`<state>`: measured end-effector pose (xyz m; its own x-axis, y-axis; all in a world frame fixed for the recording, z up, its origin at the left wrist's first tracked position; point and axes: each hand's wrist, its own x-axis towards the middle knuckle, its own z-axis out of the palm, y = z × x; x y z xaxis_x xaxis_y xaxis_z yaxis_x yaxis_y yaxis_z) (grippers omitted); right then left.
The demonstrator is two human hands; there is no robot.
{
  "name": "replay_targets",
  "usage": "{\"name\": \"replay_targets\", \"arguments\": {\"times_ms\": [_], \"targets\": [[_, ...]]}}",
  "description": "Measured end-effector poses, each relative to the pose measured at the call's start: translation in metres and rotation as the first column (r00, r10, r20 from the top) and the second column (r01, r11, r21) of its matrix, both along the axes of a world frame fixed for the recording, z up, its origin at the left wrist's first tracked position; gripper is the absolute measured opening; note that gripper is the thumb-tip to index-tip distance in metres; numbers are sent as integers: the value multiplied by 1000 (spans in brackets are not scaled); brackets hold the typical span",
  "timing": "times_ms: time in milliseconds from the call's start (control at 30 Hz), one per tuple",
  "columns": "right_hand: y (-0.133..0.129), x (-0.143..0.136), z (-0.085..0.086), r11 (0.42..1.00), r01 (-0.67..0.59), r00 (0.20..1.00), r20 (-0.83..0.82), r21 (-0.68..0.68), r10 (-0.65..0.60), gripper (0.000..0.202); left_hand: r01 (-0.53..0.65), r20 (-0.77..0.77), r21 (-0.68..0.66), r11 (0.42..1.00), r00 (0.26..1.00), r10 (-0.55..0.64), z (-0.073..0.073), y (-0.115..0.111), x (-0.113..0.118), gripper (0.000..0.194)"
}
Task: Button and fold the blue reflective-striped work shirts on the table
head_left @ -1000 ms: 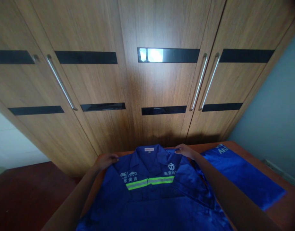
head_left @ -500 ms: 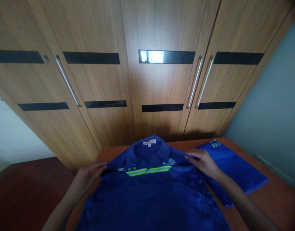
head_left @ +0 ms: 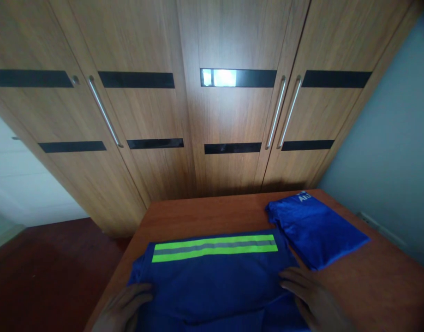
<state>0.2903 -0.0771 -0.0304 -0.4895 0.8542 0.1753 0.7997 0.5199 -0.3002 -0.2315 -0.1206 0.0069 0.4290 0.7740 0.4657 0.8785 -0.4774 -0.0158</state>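
A dark blue work shirt [head_left: 212,281] lies on the table in front of me, folded over so that a wide lime-yellow and grey reflective band [head_left: 215,248] runs across its far part. At its left side, my left hand [head_left: 127,306] has its fingers closed on the cloth. My right hand [head_left: 310,295] is closed on the opposite side, slightly blurred, its thumb partly hidden. The collar is out of sight, and the shirt's near end runs out of the frame.
On the right of the reddish-brown table [head_left: 205,214] lies a folded bright blue garment [head_left: 322,230] with white lettering, close to the shirt. Behind the table stands a wooden wardrobe [head_left: 232,115] with metal handles. A pale wall [head_left: 381,143] borders the right.
The shirt's collar end has been folded over toward me, hiding the collar and chest print and showing the wide reflective band. Both hands have come nearer to me.
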Motion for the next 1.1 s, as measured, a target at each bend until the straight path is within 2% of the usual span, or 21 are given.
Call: {"name": "replay_targets", "arguments": {"times_ms": [100, 167, 233, 333, 433, 500, 733, 867, 967, 1100], "targets": [[5, -30, 18, 994, 90, 996, -34, 67, -88, 37, -55, -32, 33, 998, 998, 56, 14, 5, 46, 33], [7, -57, 26, 992, 76, 996, -56, 105, -70, 39, -48, -112, 17, 999, 992, 50, 20, 9, 79, 41], [8, -82, 28, 993, 15, 999, -53, 117, -9, 46, -38, -187, -4, 999, 982, 37, 19, 13, 107, 53], [10, -110, 20, 996, -28, 999, -22, 81, 30, 54, -45, -236, -53, 998, 971, 31, 5, 19, 130, 63], [18, -122, 10, 1000, -18, 1000, -5, 20, 18, 55, -70, -218, -101, 992, 975, 47, -12, 25, 133, 64], [26, -125, 7, 1000, -21, 1000, -4, -8, 21, 55, -87, -185, -138, 987, 981, 60, -18, 31, 130, 64], [71, -137, 11, 999, -11, 1000, -24, -33, 10, 55, -105, -80, -289, 952, 993, 85, -14, 71, 121, 59], [90, -142, 13, 1000, 22, 998, -55, -11, -23, 50, -90, 4, -263, 961, 995, 95, -11, 91, 116, 51], [85, -136, 16, 999, -10, 990, -142, 40, 15, 43, -53, 62, -202, 978, 996, 67, -8, 84, 106, 42], [57, -121, 23, 988, -143, 968, -198, 61, 153, 36, 53, 60, -172, 984, 997, -43, -3, 55, 93, 33]]}}
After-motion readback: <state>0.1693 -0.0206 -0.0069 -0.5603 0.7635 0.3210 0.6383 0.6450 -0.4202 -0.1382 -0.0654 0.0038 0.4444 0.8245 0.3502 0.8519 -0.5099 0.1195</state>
